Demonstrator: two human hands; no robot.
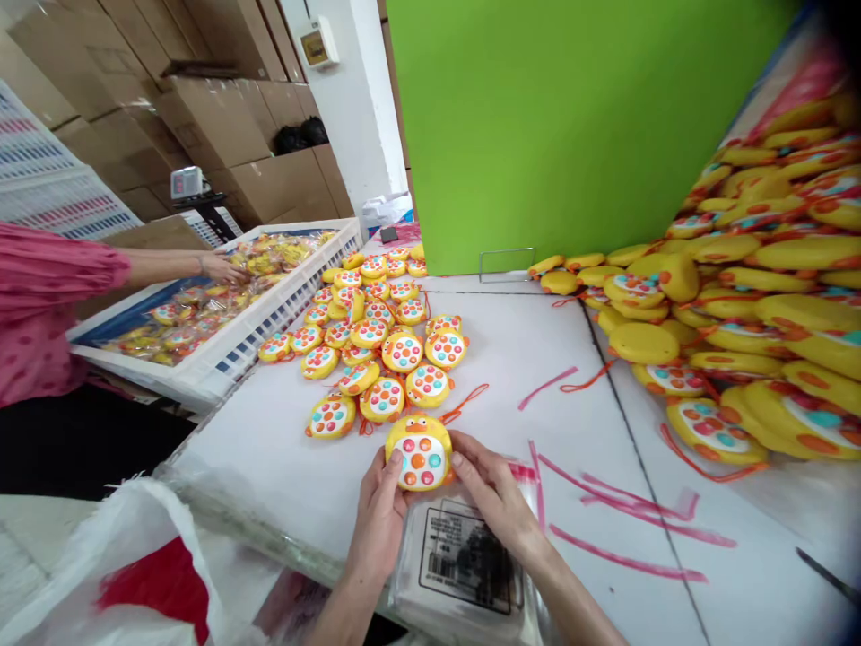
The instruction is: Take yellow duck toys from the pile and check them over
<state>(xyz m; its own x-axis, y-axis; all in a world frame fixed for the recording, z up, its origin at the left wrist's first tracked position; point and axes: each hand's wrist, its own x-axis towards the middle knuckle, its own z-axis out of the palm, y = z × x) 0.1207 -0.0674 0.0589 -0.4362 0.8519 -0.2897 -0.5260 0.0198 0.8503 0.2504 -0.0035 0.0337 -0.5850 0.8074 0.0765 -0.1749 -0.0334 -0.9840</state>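
Hands both on one yellow chick toy (419,451), left hand (380,513) gripping its left edge, right hand (489,491) curled on its right edge, fingers closed around it. Toy sits at the mouth of a clear plastic bag (464,556) with a printed label, bag lying flat at the near table edge just below the toy; toy looks not yet inside, so this piece is mid-bagging at best. Just beyond the toy, a spread of loose unbagged chick toys (377,341) covers the white table (525,359), running back toward the green board (571,126). Right of the toy, well apart, a big heap of the same toys (760,287) is piled up, so plenty appears left to do. Pink strips (625,502) lie scattered right of the toy. Left of the toy, far side, a white crate (221,341) holds bagged toys, looks like finished output; another person's hand (221,266) in a pink sleeve reaches into it.
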